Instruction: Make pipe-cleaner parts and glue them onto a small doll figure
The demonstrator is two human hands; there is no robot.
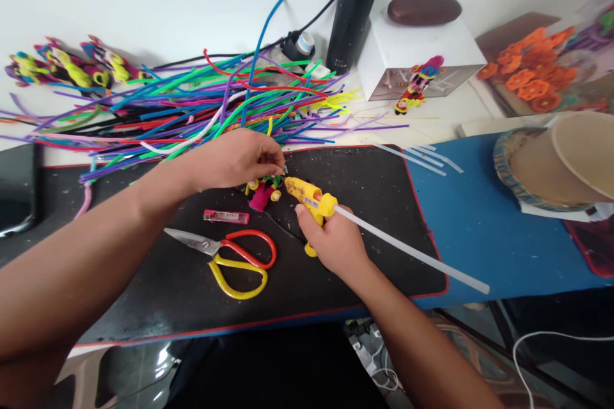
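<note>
My right hand (338, 239) is wrapped round a yellow hot glue gun (309, 197), with a long white glue stick (417, 249) jutting from its rear. The nozzle points left, close to the fingertips of my left hand (240, 156). Those fingers are pinched together just above a small pipe-cleaner figure (261, 197) in magenta, yellow and green. A tiny bluish bit shows at the fingertips, but what they grip is largely hidden. Below lie scissors (228, 252) with one red and one yellow handle, and a pink lighter-like item (226, 216).
A heap of coloured pipe cleaners (192, 108) stretches behind the black mat (336, 294). Finished-looking figures (62, 64) lie at the back left; another figure (419, 84) leans on a white box (422, 51). Spare glue sticks (422, 156), a black flask (357, 9) and a beige bucket-like container (566, 153) stand rightward.
</note>
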